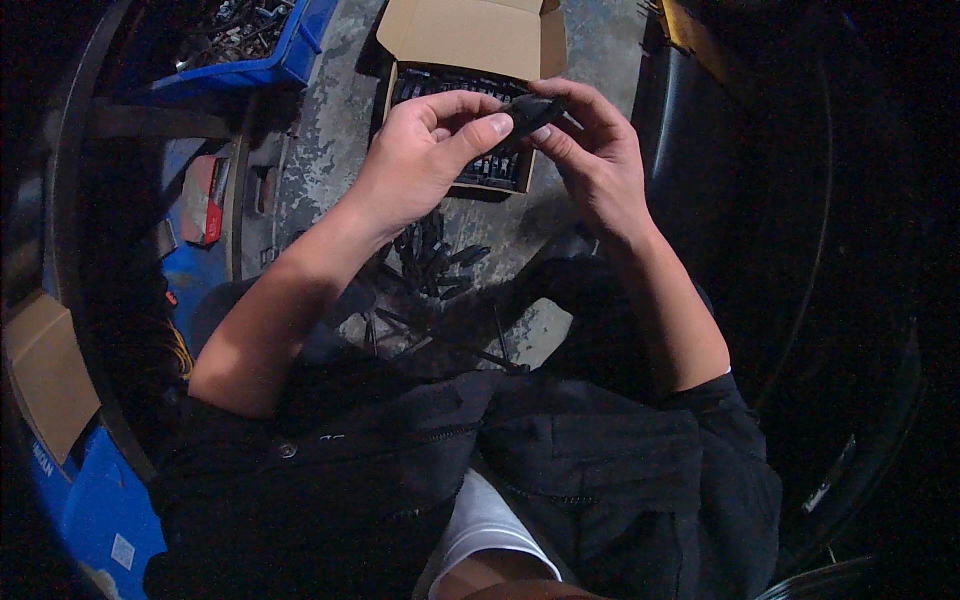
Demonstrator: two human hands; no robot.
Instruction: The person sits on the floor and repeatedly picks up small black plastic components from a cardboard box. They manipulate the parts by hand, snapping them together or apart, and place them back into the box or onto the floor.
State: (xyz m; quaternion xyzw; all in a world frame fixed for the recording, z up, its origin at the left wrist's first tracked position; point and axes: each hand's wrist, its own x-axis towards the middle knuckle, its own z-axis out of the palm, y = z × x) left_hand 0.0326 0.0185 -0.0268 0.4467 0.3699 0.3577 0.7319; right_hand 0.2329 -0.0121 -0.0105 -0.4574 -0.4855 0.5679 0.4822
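Note:
Between my two hands is a small black part (530, 116), dark and roughly wedge-shaped; its exact kind cannot be made out. My left hand (440, 140) pinches its left end between thumb and fingers. On its other end, the thumb and fingers of my right hand (595, 150) are closed, and a thin light tip sticks out there. Just below and behind the hands stands an open cardboard box (470, 35) with its lid flap folded back. Rows of black parts (490, 172) fill it, partly hidden by my hands.
Several loose black parts (435, 255) lie in a pile nearer to me. A blue bin (300, 50) of small metal pieces stands at the far left. Below it is a red and grey box (205, 200). A brown cardboard piece (52, 375) rests at the left edge.

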